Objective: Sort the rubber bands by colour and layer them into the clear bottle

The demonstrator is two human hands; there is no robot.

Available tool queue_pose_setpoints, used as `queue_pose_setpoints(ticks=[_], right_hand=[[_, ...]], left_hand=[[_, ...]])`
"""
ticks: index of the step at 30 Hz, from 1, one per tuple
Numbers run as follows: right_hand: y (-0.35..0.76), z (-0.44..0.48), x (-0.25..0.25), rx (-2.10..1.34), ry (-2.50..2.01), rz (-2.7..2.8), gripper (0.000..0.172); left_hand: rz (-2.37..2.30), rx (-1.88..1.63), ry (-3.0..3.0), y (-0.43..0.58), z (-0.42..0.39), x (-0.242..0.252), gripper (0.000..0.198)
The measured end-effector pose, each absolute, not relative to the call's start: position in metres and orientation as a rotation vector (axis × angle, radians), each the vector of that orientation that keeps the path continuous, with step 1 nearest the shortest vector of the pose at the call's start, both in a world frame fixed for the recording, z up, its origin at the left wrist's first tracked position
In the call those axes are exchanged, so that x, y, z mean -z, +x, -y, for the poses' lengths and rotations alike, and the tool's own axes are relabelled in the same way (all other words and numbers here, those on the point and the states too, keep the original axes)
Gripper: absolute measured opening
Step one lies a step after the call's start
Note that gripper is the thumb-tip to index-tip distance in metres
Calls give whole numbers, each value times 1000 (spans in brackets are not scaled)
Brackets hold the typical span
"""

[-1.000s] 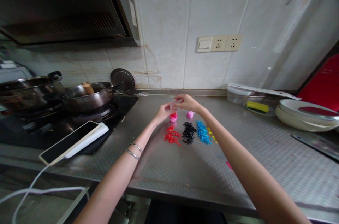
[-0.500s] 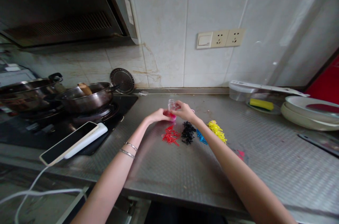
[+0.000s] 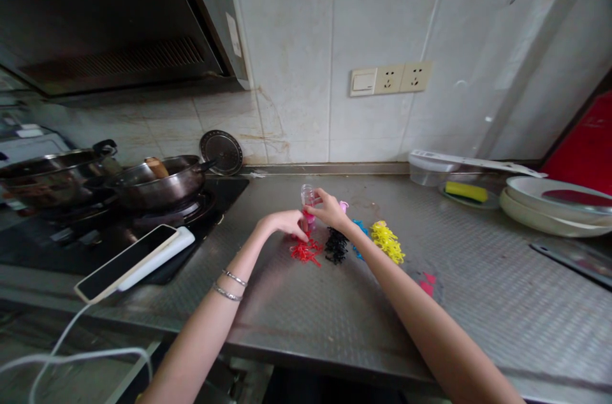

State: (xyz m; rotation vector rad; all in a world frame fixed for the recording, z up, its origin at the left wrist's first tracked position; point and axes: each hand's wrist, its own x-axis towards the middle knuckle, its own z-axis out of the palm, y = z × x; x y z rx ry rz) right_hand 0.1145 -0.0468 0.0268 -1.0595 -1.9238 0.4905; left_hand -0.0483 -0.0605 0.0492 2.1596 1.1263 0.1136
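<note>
My right hand [image 3: 327, 208] is closed around a small clear plastic jar [image 3: 307, 192], with pink and red showing in its lower part. My left hand [image 3: 287, 223] bends down over a loose pile of red rubber bands [image 3: 307, 251], its fingertips drawn together among the bands at the pile's upper edge. Beside the red pile is a heap of black rubber bands [image 3: 337, 245]. A blue pile [image 3: 358, 229] lies partly behind my right forearm, with a yellow pile [image 3: 387, 241] just beyond it. Something pink [image 3: 343, 206] shows behind my right hand.
Pans [image 3: 162, 184] stand on the stove at the left. A phone [image 3: 127, 262] and a white power bank with a cable lie at the stove's edge. To the right are a sponge [image 3: 466, 192], stacked plates [image 3: 554, 213], a knife [image 3: 574, 267] and pink scraps [image 3: 427, 283].
My left hand has moved from the jar down to the red rubber bands. My right hand still holds the jar. The view has shifted slightly.
</note>
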Motion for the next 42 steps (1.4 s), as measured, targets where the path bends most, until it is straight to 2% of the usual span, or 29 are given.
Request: queue_pose_setpoints(ticks=[7, 23, 27, 33, 37, 42], right_hand=[[114, 44, -20, -486, -1024, 1922, 36], [114, 44, -21, -468, -990, 1931, 33], [114, 43, -19, -490, -978, 1932, 36], [114, 42, -17, -478, -948, 1934, 36], [114, 40, -15, -428, -947, 1933, 35], [114, 39, -14, -402, -964, 1932, 36]], left_hand=[[-1227, -73, 2204, -39, 68, -51, 5], [-1131, -48, 2354, -49, 73, -55, 12], [-1151, -243, 2354, -68, 65, -76, 14], [-1198, -410, 2383, -86, 43, -134, 14], [-1230, -258, 2500, -74, 30, -161, 18], [-1266, -7, 2633, -45, 22, -170, 21]])
